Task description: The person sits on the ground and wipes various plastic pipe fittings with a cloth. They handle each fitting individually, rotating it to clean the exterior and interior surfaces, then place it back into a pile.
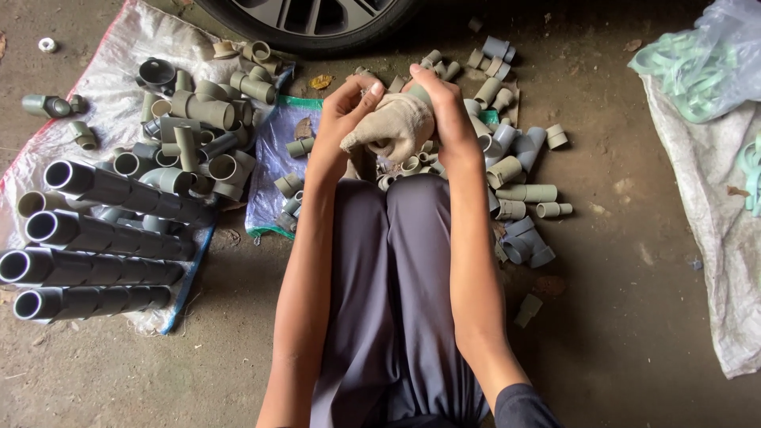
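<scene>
Bare, damp concrete floor runs under everything, with a car tyre (309,20) at the top edge. At far left, long dark pipes (95,230) lie side by side on a white woven sack (95,71), with a heap of grey pipe fittings (202,131) behind them. Just right of that, the left hand (342,111) is closed on one end of a beige cloth (394,125), thumb up and wrist bent inward above the knees. The right hand (445,107) wraps over the cloth's other side, fingers curled tight; a greenish fitting seems bundled inside, though little of it shows. If the cloth bunches or the grip slackens, that piece could probably slip into the loose fittings (515,178) scattered to the right and get lost among them. Further right, a clear bag of pale green clips (697,59) rests on another sack (713,238).
</scene>
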